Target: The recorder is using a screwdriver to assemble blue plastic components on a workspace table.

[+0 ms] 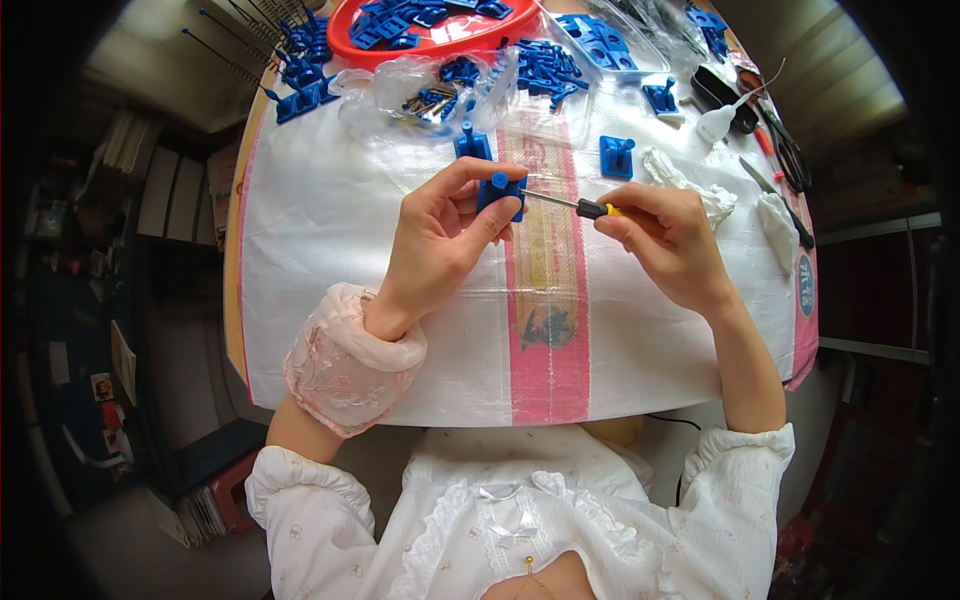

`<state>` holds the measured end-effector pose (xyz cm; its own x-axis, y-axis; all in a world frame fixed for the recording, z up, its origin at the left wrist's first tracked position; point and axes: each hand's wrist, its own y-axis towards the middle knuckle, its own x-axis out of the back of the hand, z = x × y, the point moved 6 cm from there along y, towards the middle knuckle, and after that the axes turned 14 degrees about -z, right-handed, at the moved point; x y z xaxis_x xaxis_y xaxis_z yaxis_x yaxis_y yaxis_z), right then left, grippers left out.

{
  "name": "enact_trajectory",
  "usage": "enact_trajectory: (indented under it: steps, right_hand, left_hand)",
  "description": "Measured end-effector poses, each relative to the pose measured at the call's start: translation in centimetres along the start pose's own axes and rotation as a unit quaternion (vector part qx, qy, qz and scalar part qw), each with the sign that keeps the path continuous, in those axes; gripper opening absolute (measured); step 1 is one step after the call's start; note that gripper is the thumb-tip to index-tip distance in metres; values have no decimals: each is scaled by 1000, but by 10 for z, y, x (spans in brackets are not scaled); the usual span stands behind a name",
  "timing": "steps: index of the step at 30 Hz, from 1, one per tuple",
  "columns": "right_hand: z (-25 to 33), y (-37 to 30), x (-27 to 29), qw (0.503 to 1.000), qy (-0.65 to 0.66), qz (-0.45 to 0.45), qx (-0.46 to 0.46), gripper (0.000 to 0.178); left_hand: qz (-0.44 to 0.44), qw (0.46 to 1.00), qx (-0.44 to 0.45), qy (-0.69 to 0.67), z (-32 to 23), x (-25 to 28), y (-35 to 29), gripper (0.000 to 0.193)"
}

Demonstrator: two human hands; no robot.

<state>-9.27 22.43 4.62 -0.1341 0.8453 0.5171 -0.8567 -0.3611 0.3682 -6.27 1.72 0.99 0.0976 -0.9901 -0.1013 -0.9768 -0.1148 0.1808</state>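
My left hand (445,225) grips a small blue plastic part (500,188) between thumb and fingers, above the middle of the table. A round blue knob stands up on that part. In my right hand (670,240) is a screwdriver (592,209) with a black and yellow handle, pinched between thumb and fingers. Its metal shaft points left, and the tip meets the right side of the blue part. Whether the tip sits in a screw is too small to tell. Just beyond my left fingers stands another blue part (471,143). A similar blue piece (617,157) rests to the right.
A red tray (345,40) of blue pieces stands at the back. Before it lie a clear plastic bag (375,105) with small brass-coloured and blue parts, and loose blue pieces (548,72). On the right are crumpled white cloth (715,200), scissors (787,150) and a white squeeze bottle (714,124).
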Motion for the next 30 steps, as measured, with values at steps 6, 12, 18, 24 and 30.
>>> enact_trajectory:
  steps: [6,12,18,24,30]
  right_hand:
    - [-17,-5,-7,986,69,57,-141,22]
    - [-18,-5,-8,989,71,51,-118,22]
    - [-9,-1,-4,996,74,-25,-30,13]
    - [-1,1,1,996,24,-47,70,20]
    - [0,1,4,996,17,-49,70,19]
  left_hand:
    - [5,1000,-6,-17,-1,-1,0,26]
    - [6,1000,-13,-6,-1,-1,-1,26]
    - [6,1000,7,-13,0,0,0,26]
    - [5,999,25,-37,1,0,2,36]
    - [3,999,24,-34,0,-1,1,40]
